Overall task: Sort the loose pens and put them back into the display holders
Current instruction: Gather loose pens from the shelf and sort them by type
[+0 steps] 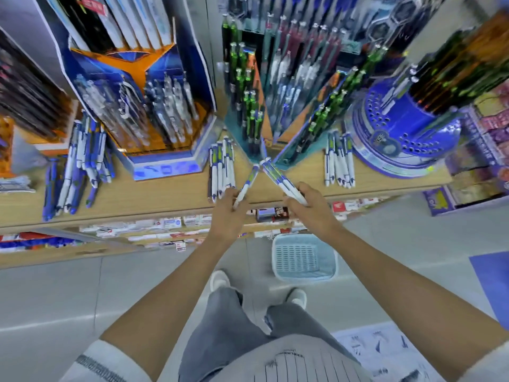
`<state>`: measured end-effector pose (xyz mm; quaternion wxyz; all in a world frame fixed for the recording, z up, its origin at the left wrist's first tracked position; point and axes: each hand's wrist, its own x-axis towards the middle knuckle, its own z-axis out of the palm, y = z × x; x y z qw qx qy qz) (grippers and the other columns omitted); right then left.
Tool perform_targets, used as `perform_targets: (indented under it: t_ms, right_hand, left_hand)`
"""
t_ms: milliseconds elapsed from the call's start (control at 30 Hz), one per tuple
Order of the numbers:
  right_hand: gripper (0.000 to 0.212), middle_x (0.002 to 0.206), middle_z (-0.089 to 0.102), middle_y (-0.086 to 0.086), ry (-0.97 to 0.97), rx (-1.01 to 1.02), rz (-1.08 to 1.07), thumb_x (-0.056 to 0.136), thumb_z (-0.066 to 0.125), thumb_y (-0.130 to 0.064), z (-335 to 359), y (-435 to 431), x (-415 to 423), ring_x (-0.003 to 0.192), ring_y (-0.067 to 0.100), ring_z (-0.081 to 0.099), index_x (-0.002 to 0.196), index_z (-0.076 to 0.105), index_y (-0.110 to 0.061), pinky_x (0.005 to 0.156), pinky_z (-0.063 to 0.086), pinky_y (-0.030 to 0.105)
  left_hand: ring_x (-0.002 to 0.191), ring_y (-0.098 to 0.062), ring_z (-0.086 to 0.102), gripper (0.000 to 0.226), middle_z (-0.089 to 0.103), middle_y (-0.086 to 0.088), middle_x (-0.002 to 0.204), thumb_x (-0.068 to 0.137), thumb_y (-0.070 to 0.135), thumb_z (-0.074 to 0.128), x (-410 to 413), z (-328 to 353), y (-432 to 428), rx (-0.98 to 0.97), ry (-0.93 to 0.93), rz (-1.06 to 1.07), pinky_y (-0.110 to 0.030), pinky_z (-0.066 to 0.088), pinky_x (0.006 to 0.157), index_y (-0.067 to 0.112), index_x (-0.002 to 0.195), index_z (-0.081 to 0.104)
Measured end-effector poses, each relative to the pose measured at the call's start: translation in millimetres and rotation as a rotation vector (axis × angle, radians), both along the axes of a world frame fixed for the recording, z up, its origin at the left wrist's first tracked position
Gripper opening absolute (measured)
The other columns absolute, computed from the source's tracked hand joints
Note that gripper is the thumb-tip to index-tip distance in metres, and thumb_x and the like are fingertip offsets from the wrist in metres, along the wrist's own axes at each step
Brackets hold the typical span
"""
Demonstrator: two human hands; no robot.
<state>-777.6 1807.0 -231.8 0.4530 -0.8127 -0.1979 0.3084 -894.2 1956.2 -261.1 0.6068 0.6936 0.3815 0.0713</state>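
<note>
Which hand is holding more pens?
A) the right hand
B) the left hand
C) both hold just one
A: the right hand grips a bundle of white pens, while the left hand holds a single pen.

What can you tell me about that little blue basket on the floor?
The basket is pale blue and looks like plastic. It is a rectangle with rounded corners, low walls and a bottom full of small slots. It stands upright with its open top facing up, and it looks empty. It sits on the grey floor in front of the shelves, just past the person's right shoe, which does not touch it.
</note>
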Motion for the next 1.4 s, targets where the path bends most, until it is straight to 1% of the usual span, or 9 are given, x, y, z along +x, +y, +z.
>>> perform_targets:
  t_ms: [267,533,700,900,1000,1067,1167,1233,1400]
  right_hand:
    - [0.015,0.063,0.049,-0.007,-0.068,-0.027,-0.073,0.092,0.061,-0.019,0,-121,53,0.050,0.006,0.043,0.085,0.054,-0.030,0.050,0.037,0.024]
    - [0.023,0.059,0.046,-0.002,-0.109,-0.030,-0.249,0.093,0.058,-0.014,6,-134,120,0.049,0.009,0.039,0.074,0.050,-0.023,0.044,0.032,0.016]
    - [0.009,0.064,0.050,-0.006,-0.143,-0.118,-0.247,0.094,0.057,-0.021,-6,-110,155,0.058,0.007,0.045,0.088,0.054,-0.014,0.048,0.034,0.016]
    - [0.017,0.092,0.063,0.006,-0.084,-0.121,-0.212,0.092,0.057,-0.022,-23,-75,174,0.082,0.022,0.055,0.102,0.056,-0.008,0.077,0.047,0.033]
    - [0.031,0.097,0.064,0.005,-0.117,-0.103,-0.187,0.089,0.059,-0.014,-23,-70,175,0.078,0.017,0.058,0.120,0.055,-0.007,0.073,0.044,0.028]
    - [0.042,0.098,0.063,0.006,-0.164,-0.091,-0.144,0.088,0.060,-0.009,-22,-71,173,0.068,0.016,0.056,0.128,0.049,-0.008,0.066,0.043,0.027]
    - [0.059,0.126,0.056,0.011,-0.244,-0.111,-0.089,0.083,0.060,-0.011,-28,-76,170,0.105,0.025,0.056,0.139,0.040,-0.010,0.089,0.048,0.039]
    - [0.067,0.138,0.047,0.013,-0.297,-0.174,-0.017,0.083,0.062,-0.012,-32,-77,168,0.127,0.028,0.042,0.144,0.036,-0.008,0.106,0.037,0.041]
    - [0.073,0.144,0.036,0.017,-0.309,-0.209,0.081,0.087,0.063,-0.011,-32,-76,162,0.135,0.028,0.033,0.149,0.025,-0.007,0.108,0.030,0.032]
  left_hand:
    - [0.057,-0.020,0.035,0.014,0.038,0.001,0.063,0.095,0.026,0.050,49,8,-120,0.005,-0.107,-0.020,-0.038,0.032,0.058,0.018,0.084,0.044]
    - [0.056,-0.021,0.044,0.009,0.048,-0.001,0.067,0.097,0.018,0.049,128,18,-151,0.031,-0.034,-0.018,-0.043,0.045,0.057,0.011,0.100,0.050]
    - [0.062,-0.021,0.049,0.019,0.055,-0.002,0.073,0.098,0.017,0.046,176,16,-138,0.119,0.047,0.005,-0.034,0.039,0.061,0.008,0.114,0.048]
    - [0.085,-0.028,0.057,0.024,0.057,-0.006,0.094,0.094,0.012,0.050,204,4,-122,0.172,0.104,-0.094,-0.036,0.043,0.077,0.005,0.118,0.049]
    - [0.079,-0.025,0.051,0.020,0.052,-0.010,0.096,0.086,0.008,0.052,208,-7,-118,0.290,0.093,-0.211,-0.033,0.040,0.069,0.009,0.106,0.051]
    - [0.092,-0.026,0.053,0.036,0.050,-0.013,0.113,0.087,0.008,0.055,208,-9,-118,0.368,0.110,-0.254,-0.031,0.039,0.079,0.008,0.122,0.051]
    - [0.120,-0.030,0.044,0.051,0.045,-0.017,0.129,0.087,0.009,0.059,203,-9,-118,0.476,0.110,-0.301,-0.034,0.036,0.100,0.006,0.136,0.047]
    - [0.125,-0.033,0.038,0.054,0.046,-0.016,0.129,0.087,0.011,0.060,201,-10,-118,0.527,0.112,-0.351,-0.040,0.032,0.106,0.006,0.139,0.046]
    - [0.134,-0.029,0.031,0.057,0.039,-0.011,0.144,0.090,0.015,0.059,193,-10,-117,0.505,0.148,-0.365,-0.030,0.020,0.111,0.009,0.143,0.041]
